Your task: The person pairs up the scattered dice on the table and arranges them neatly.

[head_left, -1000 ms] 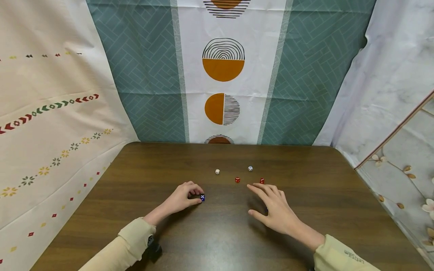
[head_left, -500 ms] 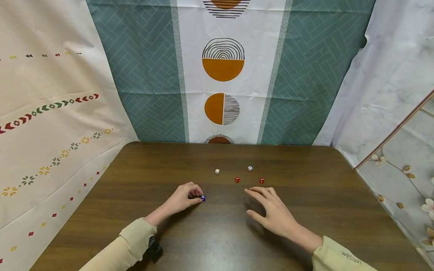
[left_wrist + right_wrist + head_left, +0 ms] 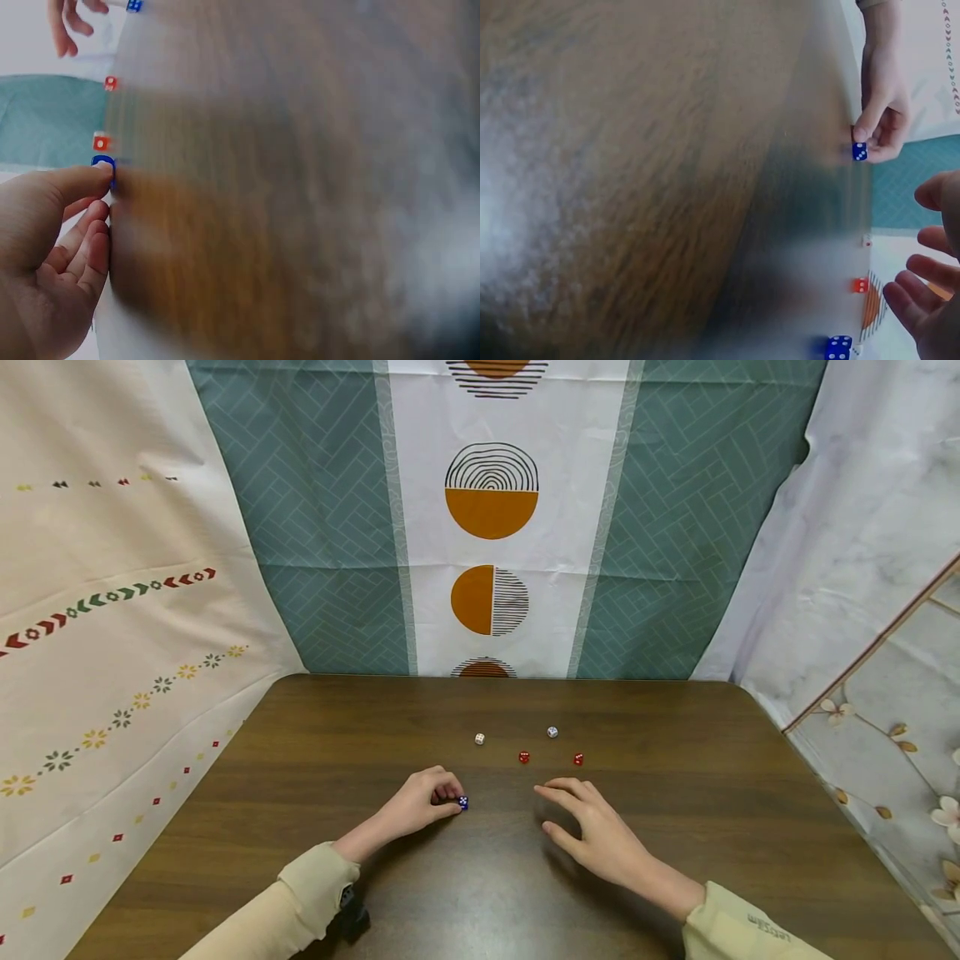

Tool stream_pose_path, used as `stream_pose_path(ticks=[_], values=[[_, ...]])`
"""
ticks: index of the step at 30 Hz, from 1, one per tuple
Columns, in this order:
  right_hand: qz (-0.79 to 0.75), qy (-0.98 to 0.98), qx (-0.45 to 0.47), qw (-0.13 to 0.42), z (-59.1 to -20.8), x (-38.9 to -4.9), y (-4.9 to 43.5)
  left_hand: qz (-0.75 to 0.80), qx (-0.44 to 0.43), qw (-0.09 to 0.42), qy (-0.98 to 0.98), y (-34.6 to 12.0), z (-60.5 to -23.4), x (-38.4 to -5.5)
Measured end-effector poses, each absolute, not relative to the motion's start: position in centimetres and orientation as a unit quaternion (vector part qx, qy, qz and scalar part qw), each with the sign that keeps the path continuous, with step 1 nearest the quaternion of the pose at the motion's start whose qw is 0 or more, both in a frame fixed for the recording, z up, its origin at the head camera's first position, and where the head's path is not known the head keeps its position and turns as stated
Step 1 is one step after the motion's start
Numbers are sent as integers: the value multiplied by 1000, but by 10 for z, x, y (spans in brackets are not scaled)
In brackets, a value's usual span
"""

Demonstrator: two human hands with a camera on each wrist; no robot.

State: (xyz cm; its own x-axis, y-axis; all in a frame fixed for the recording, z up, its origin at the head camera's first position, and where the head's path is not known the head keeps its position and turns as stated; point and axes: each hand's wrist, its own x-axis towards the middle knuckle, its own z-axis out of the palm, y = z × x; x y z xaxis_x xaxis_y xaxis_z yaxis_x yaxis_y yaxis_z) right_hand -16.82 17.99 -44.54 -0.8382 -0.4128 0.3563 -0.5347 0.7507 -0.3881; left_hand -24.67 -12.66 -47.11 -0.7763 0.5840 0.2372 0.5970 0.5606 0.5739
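Observation:
Near the middle of the table my left hand (image 3: 422,802) pinches a blue die (image 3: 463,803) between thumb and fingers, low over the wood. The left wrist view shows the thumb lying against this die (image 3: 103,163). To its right, my right hand (image 3: 600,835) hovers with spread, lightly bent fingers and holds nothing. A second blue die (image 3: 838,347) sits on the table close to the right hand; in the head view that hand hides it. Farther back lie two red dice, one on the left (image 3: 524,757) and one on the right (image 3: 578,759).
Behind the red dice are a white die (image 3: 480,739) and another white die with bluish pips (image 3: 552,732). The brown wooden table (image 3: 360,718) ends at a patterned curtain (image 3: 330,527). Light cloths hang at both sides. A dark wrist device (image 3: 351,917) sits under the left cuff.
My left hand has shifted a little to the right, carrying or sliding the blue die with it. The right hand has drifted slightly left. The red and white dice stay in place.

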Motion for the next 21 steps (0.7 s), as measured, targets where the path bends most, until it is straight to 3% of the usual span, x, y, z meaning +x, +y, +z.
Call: stream_pose_path(ticks=[21], values=[[248, -927, 258, 109, -452, -175, 165, -335, -346, -5, -876, -97, -474, -240]])
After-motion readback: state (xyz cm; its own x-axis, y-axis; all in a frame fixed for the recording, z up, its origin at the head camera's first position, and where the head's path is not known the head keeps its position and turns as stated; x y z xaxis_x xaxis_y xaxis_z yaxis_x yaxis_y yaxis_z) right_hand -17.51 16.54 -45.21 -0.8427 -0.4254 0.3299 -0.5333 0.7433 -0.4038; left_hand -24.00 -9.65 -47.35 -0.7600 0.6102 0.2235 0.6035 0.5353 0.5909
